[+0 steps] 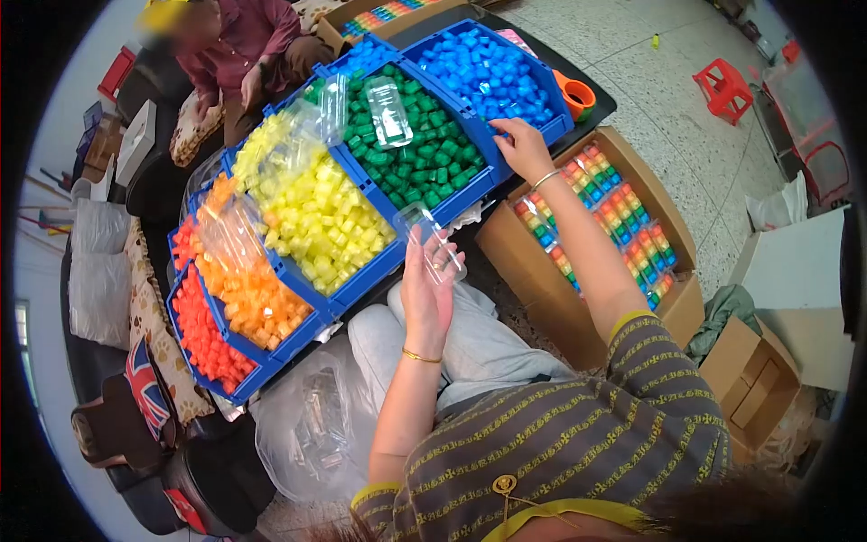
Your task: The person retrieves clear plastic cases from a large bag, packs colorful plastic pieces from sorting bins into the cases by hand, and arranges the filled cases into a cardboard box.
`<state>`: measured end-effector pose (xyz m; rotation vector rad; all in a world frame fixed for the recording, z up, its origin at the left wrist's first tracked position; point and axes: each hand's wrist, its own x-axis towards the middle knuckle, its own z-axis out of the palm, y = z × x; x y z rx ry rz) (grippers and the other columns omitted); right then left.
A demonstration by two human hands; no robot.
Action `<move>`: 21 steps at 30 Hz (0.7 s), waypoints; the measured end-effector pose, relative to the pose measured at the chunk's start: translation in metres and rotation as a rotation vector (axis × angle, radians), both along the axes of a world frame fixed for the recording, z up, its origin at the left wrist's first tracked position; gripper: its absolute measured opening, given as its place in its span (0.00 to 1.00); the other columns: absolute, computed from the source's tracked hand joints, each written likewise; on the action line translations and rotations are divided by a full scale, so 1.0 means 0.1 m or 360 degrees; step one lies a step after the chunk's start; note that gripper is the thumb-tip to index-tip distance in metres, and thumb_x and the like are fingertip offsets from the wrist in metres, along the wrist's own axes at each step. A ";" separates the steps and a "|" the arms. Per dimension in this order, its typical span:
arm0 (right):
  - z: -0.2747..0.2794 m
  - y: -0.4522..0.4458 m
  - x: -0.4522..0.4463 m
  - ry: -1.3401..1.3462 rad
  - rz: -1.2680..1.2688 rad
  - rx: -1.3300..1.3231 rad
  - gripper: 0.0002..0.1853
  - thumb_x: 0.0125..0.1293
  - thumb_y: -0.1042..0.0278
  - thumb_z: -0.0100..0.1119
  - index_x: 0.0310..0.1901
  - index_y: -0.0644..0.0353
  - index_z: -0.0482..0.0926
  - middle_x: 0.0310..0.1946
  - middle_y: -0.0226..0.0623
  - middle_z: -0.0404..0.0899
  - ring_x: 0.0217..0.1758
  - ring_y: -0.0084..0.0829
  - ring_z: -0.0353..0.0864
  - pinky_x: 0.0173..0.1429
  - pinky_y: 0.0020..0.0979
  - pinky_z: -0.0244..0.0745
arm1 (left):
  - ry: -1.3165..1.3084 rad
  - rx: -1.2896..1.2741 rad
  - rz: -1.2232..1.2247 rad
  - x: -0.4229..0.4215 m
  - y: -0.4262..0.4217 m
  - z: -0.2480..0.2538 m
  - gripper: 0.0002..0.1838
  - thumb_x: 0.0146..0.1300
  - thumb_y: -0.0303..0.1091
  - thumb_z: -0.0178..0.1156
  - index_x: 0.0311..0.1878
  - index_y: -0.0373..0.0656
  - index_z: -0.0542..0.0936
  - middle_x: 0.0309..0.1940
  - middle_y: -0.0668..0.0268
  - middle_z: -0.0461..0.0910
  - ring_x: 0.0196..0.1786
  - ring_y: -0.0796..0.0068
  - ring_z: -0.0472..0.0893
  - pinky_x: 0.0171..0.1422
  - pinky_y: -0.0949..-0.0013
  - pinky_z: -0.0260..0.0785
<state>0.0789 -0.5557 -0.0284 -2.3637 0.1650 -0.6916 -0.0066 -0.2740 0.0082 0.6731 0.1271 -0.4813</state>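
My left hand (pixel 429 280) holds a clear plastic tray (pixel 432 242) upright over my lap, in front of the blue bins. At the front edge of the bin of blue pieces (pixel 492 77) is my right hand (pixel 522 149), its fingers bent and drawn together; whatever they hold is too small to make out. Green pieces (pixel 424 167) fill the bin beside it, with a clear tray (pixel 389 112) lying on them. Farther left are bins of yellow pieces (pixel 330 226), orange pieces (pixel 262 307) and red pieces (pixel 208 339).
A cardboard box (pixel 587 321) at my right holds packs of rainbow-coloured pieces (pixel 623 226). A clear bag (pixel 312 425) of trays lies at lower left. Another person (pixel 239 45) sits beyond the bins. A red stool (pixel 723 90) and an open carton (pixel 750 388) are at right.
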 end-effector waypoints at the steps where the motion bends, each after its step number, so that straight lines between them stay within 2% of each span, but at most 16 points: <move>1: -0.01 0.02 0.01 -0.0023 -0.0035 0.0155 0.14 0.58 0.72 0.64 0.48 0.57 0.82 0.35 0.40 0.81 0.33 0.34 0.80 0.41 0.32 0.76 | 0.0021 0.0027 -0.0010 -0.01 -0.01 -0.02 0.26 0.74 0.44 0.49 0.71 0.46 0.62 0.55 0.59 0.75 0.53 0.66 0.76 0.59 0.60 0.71; 2: -0.02 0.02 0.02 -0.0047 -0.0071 0.0307 0.14 0.58 0.71 0.63 0.47 0.57 0.81 0.33 0.40 0.80 0.33 0.35 0.80 0.41 0.34 0.76 | 0.0041 0.0052 -0.0022 -0.02 -0.03 -0.02 0.26 0.74 0.44 0.49 0.71 0.46 0.62 0.54 0.59 0.75 0.52 0.66 0.76 0.59 0.60 0.70; 3: -0.06 0.01 0.03 -0.0076 -0.0063 0.0371 0.13 0.58 0.72 0.63 0.46 0.60 0.79 0.33 0.38 0.80 0.32 0.31 0.79 0.40 0.32 0.75 | 0.0067 0.0104 -0.0039 -0.02 -0.05 0.00 0.27 0.74 0.45 0.49 0.72 0.46 0.60 0.55 0.60 0.74 0.53 0.67 0.75 0.59 0.60 0.69; 6: -0.15 -0.02 0.07 -0.0179 -0.0094 0.0307 0.13 0.60 0.71 0.63 0.46 0.62 0.78 0.37 0.33 0.79 0.33 0.26 0.76 0.39 0.27 0.73 | 0.0048 0.0055 -0.0077 -0.02 -0.08 -0.06 0.28 0.75 0.46 0.49 0.72 0.47 0.59 0.55 0.60 0.74 0.53 0.68 0.75 0.59 0.60 0.70; 7: -0.17 -0.04 0.05 -0.0159 -0.0072 0.0450 0.11 0.61 0.72 0.63 0.44 0.61 0.77 0.38 0.31 0.78 0.35 0.24 0.75 0.41 0.25 0.72 | 0.0032 0.0039 -0.0088 -0.02 -0.09 -0.07 0.29 0.75 0.47 0.48 0.73 0.47 0.58 0.56 0.61 0.74 0.52 0.69 0.75 0.59 0.60 0.70; 10: 0.34 0.29 -0.26 -0.0295 -0.0037 0.0606 0.10 0.61 0.73 0.63 0.45 0.60 0.77 0.39 0.30 0.77 0.36 0.22 0.74 0.40 0.25 0.71 | 0.0030 0.0032 -0.0126 0.02 -0.10 -0.05 0.28 0.75 0.47 0.47 0.73 0.48 0.58 0.55 0.62 0.74 0.51 0.70 0.75 0.59 0.60 0.69; 12: 0.56 0.61 -0.54 -0.0034 0.0463 0.0671 0.12 0.61 0.74 0.63 0.47 0.60 0.79 0.40 0.28 0.77 0.38 0.20 0.75 0.41 0.23 0.71 | 0.0049 -0.0003 -0.0146 0.06 -0.11 -0.05 0.27 0.75 0.46 0.47 0.73 0.48 0.58 0.55 0.62 0.74 0.51 0.71 0.75 0.60 0.60 0.69; 13: 0.71 0.78 -0.69 0.0077 0.0687 0.0600 0.12 0.59 0.74 0.64 0.46 0.60 0.80 0.40 0.30 0.78 0.40 0.23 0.77 0.44 0.26 0.72 | 0.0059 -0.0042 -0.0183 0.08 -0.11 -0.06 0.27 0.76 0.46 0.46 0.73 0.48 0.58 0.55 0.62 0.74 0.51 0.72 0.75 0.60 0.61 0.69; 14: 0.64 0.88 -0.70 -0.0143 0.0931 0.0249 0.10 0.59 0.74 0.65 0.43 0.61 0.82 0.39 0.34 0.79 0.40 0.29 0.79 0.44 0.29 0.74 | 0.0066 -0.0039 -0.0180 0.10 -0.11 -0.09 0.27 0.76 0.46 0.46 0.73 0.48 0.58 0.55 0.62 0.74 0.51 0.72 0.75 0.60 0.61 0.69; 16: 0.58 0.99 -0.81 -0.0022 0.1216 0.0253 0.09 0.59 0.74 0.64 0.42 0.62 0.82 0.37 0.37 0.80 0.38 0.33 0.80 0.42 0.31 0.75 | 0.0014 -0.0217 -0.0233 0.12 -0.11 -0.19 0.26 0.76 0.46 0.45 0.72 0.49 0.58 0.55 0.62 0.74 0.50 0.73 0.76 0.58 0.62 0.71; 17: 0.54 0.99 -0.79 -0.0019 0.1221 0.0251 0.09 0.59 0.74 0.64 0.42 0.62 0.82 0.37 0.37 0.80 0.38 0.33 0.80 0.42 0.31 0.75 | 0.0037 -0.0211 -0.0195 0.10 -0.11 -0.15 0.27 0.75 0.44 0.48 0.73 0.48 0.57 0.55 0.61 0.74 0.49 0.72 0.77 0.54 0.64 0.72; 18: 0.49 0.97 -0.73 -0.0130 0.1050 0.0331 0.08 0.60 0.75 0.64 0.41 0.62 0.82 0.36 0.37 0.80 0.37 0.33 0.80 0.42 0.31 0.75 | 0.0038 -0.0213 -0.0189 0.08 -0.09 -0.11 0.27 0.75 0.44 0.48 0.73 0.48 0.57 0.55 0.61 0.74 0.49 0.72 0.77 0.54 0.64 0.72; 19: 0.46 0.94 -0.66 -0.0240 0.0879 0.0408 0.07 0.60 0.75 0.63 0.41 0.62 0.82 0.35 0.37 0.80 0.37 0.34 0.80 0.41 0.31 0.75 | 0.0056 -0.0198 -0.0193 0.07 -0.08 -0.07 0.30 0.73 0.40 0.51 0.74 0.49 0.53 0.54 0.61 0.74 0.48 0.72 0.76 0.53 0.65 0.71; 20: 0.51 0.89 -0.59 -0.0063 0.0597 0.0399 0.07 0.60 0.74 0.63 0.41 0.62 0.82 0.34 0.37 0.80 0.36 0.34 0.80 0.41 0.30 0.75 | 0.0076 -0.0181 -0.0197 0.05 -0.06 -0.03 0.34 0.72 0.35 0.54 0.76 0.49 0.49 0.53 0.61 0.74 0.47 0.73 0.76 0.52 0.66 0.71; 21: 0.40 0.85 -0.45 -0.0112 0.0415 0.0264 0.08 0.60 0.73 0.64 0.40 0.62 0.82 0.34 0.38 0.80 0.36 0.35 0.80 0.40 0.32 0.75 | 0.0095 -0.0162 -0.0196 0.06 -0.05 0.00 0.39 0.69 0.29 0.57 0.76 0.48 0.46 0.53 0.60 0.74 0.48 0.72 0.76 0.52 0.66 0.71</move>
